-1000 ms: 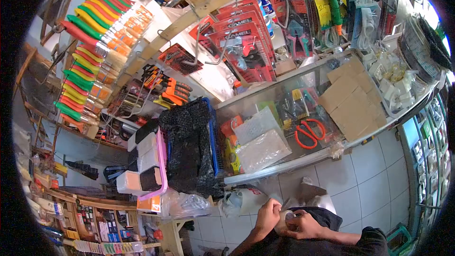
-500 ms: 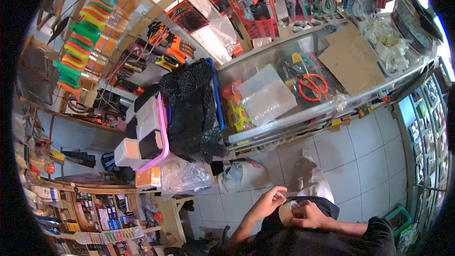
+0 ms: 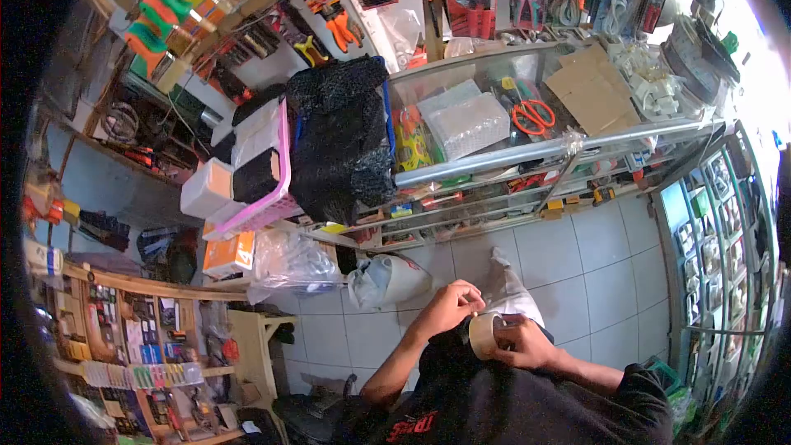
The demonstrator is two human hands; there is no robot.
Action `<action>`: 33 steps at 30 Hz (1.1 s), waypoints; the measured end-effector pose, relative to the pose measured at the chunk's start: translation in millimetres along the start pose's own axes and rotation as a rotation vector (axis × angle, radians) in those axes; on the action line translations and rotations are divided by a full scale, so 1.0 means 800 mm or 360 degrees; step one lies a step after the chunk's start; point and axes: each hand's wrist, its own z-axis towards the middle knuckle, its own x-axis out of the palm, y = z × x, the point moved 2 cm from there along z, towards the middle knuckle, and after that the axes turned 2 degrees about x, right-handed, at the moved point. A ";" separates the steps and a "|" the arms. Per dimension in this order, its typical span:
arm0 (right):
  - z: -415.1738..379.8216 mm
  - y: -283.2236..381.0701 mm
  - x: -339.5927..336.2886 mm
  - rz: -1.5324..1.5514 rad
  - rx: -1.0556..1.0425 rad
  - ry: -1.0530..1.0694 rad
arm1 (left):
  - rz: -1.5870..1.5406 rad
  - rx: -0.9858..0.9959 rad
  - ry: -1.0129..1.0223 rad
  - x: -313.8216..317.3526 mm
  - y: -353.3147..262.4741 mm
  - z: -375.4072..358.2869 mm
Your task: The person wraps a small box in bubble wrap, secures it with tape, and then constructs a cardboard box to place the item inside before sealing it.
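My right hand (image 3: 526,343) grips a roll of tan packing tape (image 3: 479,339) by its core, in front of my dark shirt. The roll stands on edge, its wide band facing left. Just above and left of it is my left hand (image 3: 450,308), fingers curled together and fingertips close to the roll's upper edge. What those fingertips pinch, if anything, is too small to make out. Below both hands is the shirt, with red lettering on it.
A glass display counter (image 3: 494,161) bears orange-handled scissors (image 3: 533,118), bubble wrap (image 3: 470,125) and flat cardboard (image 3: 593,91). Left of it stand a pink basket (image 3: 284,148) of boxes and black bubble wrap (image 3: 342,140). A white sack (image 3: 387,282) rests on the tiled floor.
The view has shifted, so the counter shows more of its front. My left hand stays near the roll, its fingers now more curled; the roll's outer band shows more fully.
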 end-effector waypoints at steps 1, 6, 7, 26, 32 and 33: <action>0.000 -0.006 0.003 -0.0029 0.0000 0.0014 | 0.0072 -0.0003 -0.0017 0.000 -0.006 -0.001; -0.004 -0.007 0.018 -0.0048 -0.0006 -0.0036 | 0.0442 0.0576 -0.0213 0.001 -0.035 -0.016; -0.001 -0.003 0.017 -0.0021 0.0019 -0.0003 | 0.0429 0.0543 -0.0199 -0.002 -0.036 -0.020; 0.003 0.015 0.037 -0.0026 0.0181 0.0249 | 0.0511 0.0418 -0.0242 0.004 -0.043 -0.058; 0.008 0.023 0.045 0.0189 0.0242 0.0196 | 0.0897 0.0564 -0.0345 0.004 -0.036 -0.071; 0.008 0.024 0.046 0.0217 0.0295 0.0229 | 0.0914 0.0568 -0.0355 0.003 -0.036 -0.073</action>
